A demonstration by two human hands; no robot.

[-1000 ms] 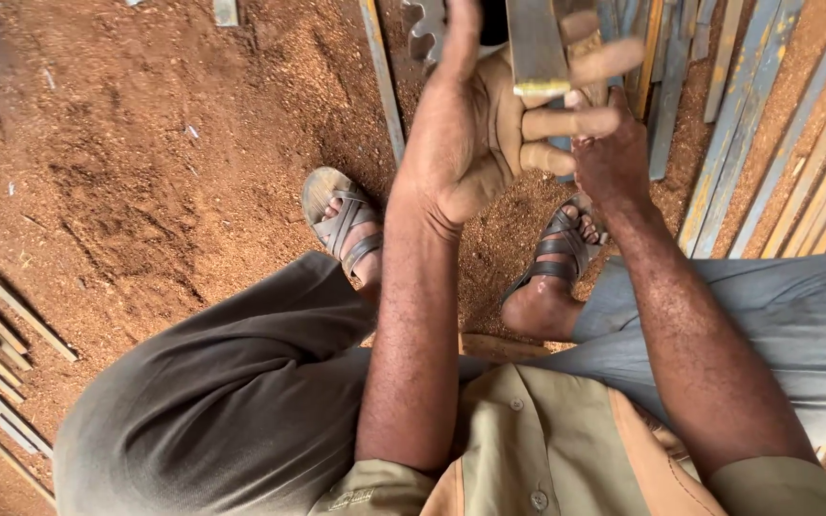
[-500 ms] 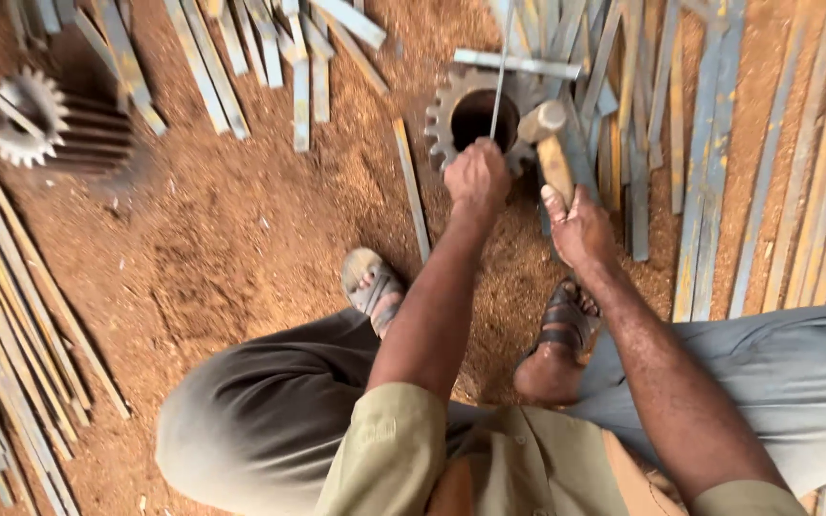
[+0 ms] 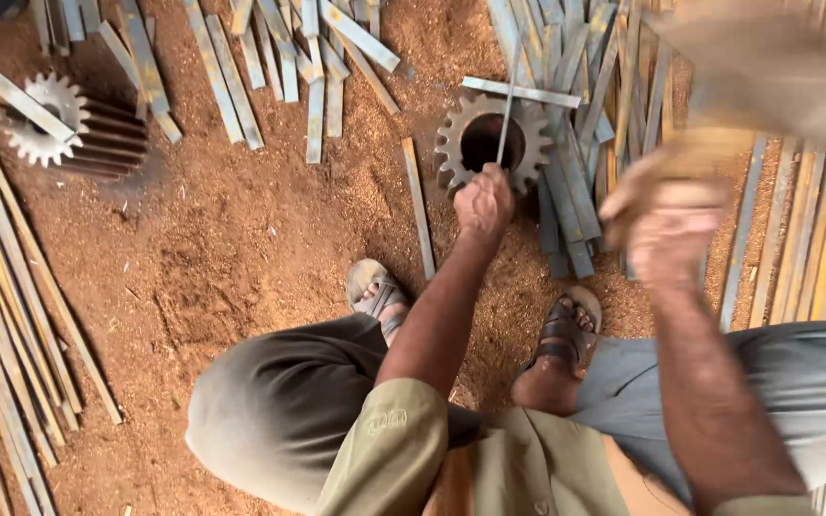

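Above the far gear wheel [image 3: 489, 143], the left hand [image 3: 483, 203] pinches a thin metal strip [image 3: 507, 119] upright. The right hand [image 3: 669, 225], blurred, seems closed around a wooden mallet [image 3: 748, 72].

Worn on the head, looking steeply down past chest and knees onto the sawdust floor [image 3: 193, 277]. Close to the arms, farther from the gear [image 3: 491, 143] ahead of the feet. Single view, nothing shared.

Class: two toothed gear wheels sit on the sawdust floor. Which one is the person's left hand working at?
The gear at top centre, standing on end with its bore facing up. The left hand holds a thin strip in its bore. The other gear lies far left.
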